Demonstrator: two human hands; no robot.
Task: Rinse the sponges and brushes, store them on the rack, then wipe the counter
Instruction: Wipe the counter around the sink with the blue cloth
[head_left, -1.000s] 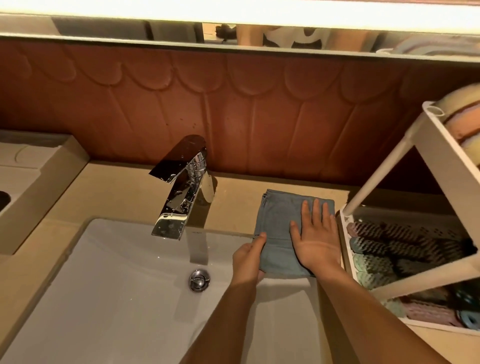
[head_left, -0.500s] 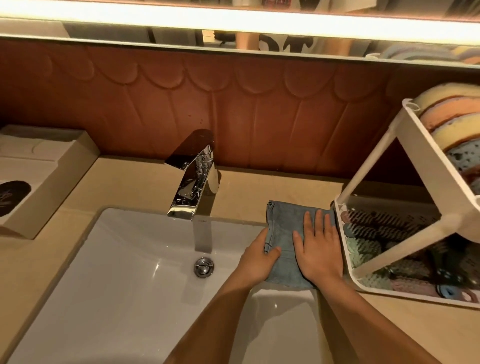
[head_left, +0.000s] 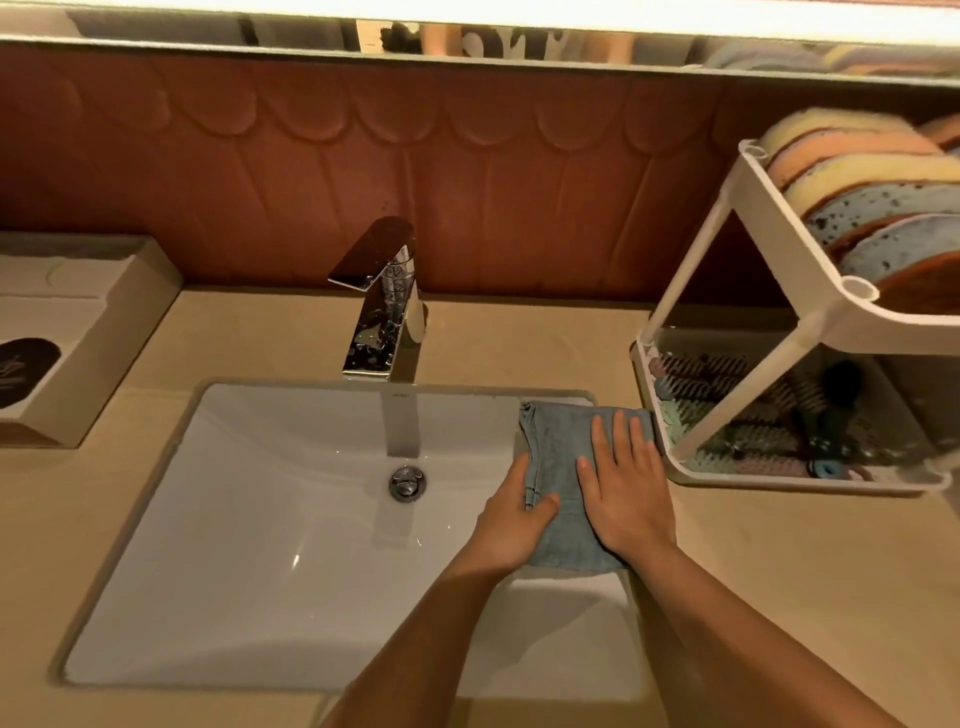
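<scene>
Cloth (head_left: 556, 452) slides nearer across the counter (head_left: 519, 343) under the flat right hand (head_left: 628, 493), left hand (head_left: 511, 525) pinching its edge: wiping underway.

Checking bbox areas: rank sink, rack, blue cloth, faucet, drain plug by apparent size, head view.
1. sink
2. rack, cut off at the frame edge
3. blue cloth and faucet: similar, cloth partly covered, not ranked
4. drain plug
</scene>
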